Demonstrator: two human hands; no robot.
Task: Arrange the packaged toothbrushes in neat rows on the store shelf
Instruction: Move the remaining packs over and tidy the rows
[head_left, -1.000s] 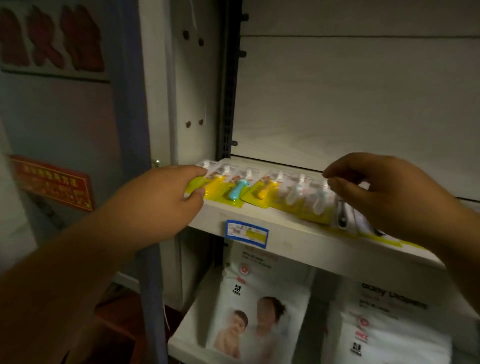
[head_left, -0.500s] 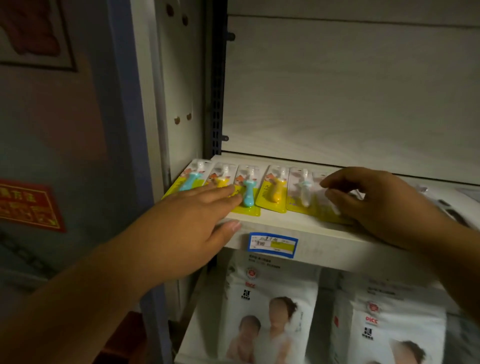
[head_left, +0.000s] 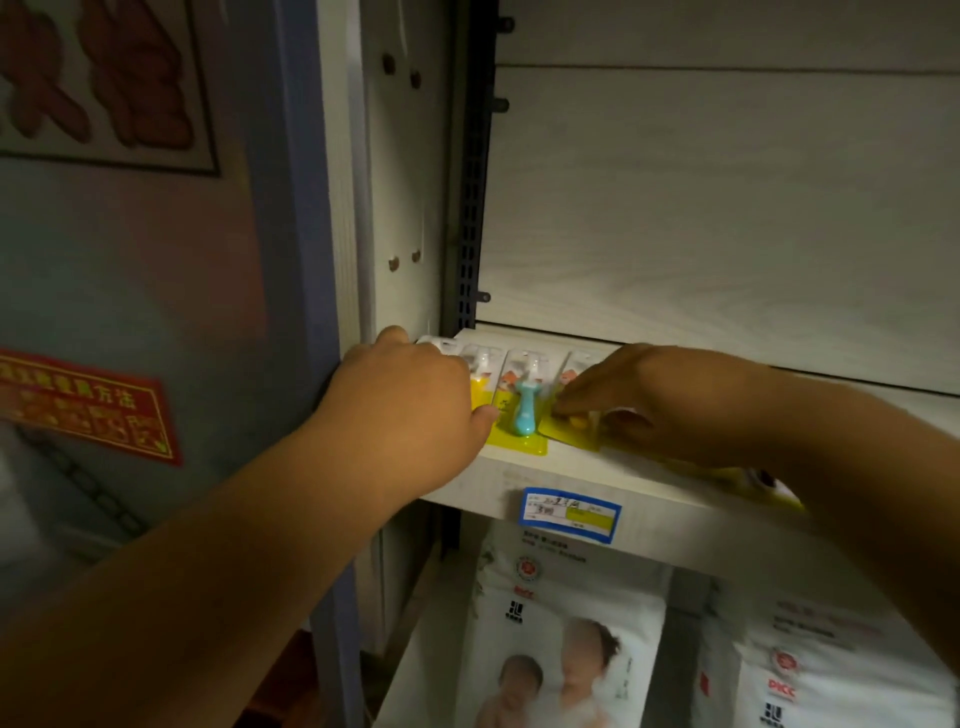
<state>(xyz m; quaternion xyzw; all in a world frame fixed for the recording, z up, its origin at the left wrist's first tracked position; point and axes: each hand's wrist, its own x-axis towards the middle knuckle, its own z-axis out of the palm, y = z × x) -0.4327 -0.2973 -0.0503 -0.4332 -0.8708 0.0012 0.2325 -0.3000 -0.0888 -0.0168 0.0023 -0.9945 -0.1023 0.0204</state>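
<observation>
Flat yellow-backed toothbrush packs lie side by side at the left end of the white shelf (head_left: 670, 499). One pack with a blue toothbrush (head_left: 523, 410) shows between my hands. My left hand (head_left: 410, 395) lies palm-down over the leftmost packs, fingers reaching toward the back corner and thumb at the front edge of a yellow pack (head_left: 485, 379). My right hand (head_left: 660, 400) is curled over the packs to the right, its fingertips and thumb pinching an orange-yellow toothbrush pack (head_left: 569, 434). More yellow pack edges (head_left: 748, 480) stick out under my right wrist.
A blue and yellow price label (head_left: 570, 514) is stuck on the shelf's front edge. Baby diaper packs (head_left: 561, 639) stand on the shelf below. The white side panel (head_left: 400, 208) and a dark slotted upright (head_left: 471, 208) close off the left end. The back panel (head_left: 727, 208) rises behind.
My left hand moved up from the shelf's front edge onto the leftmost packs. My right hand slid left along the row to the pack beside the blue toothbrush.
</observation>
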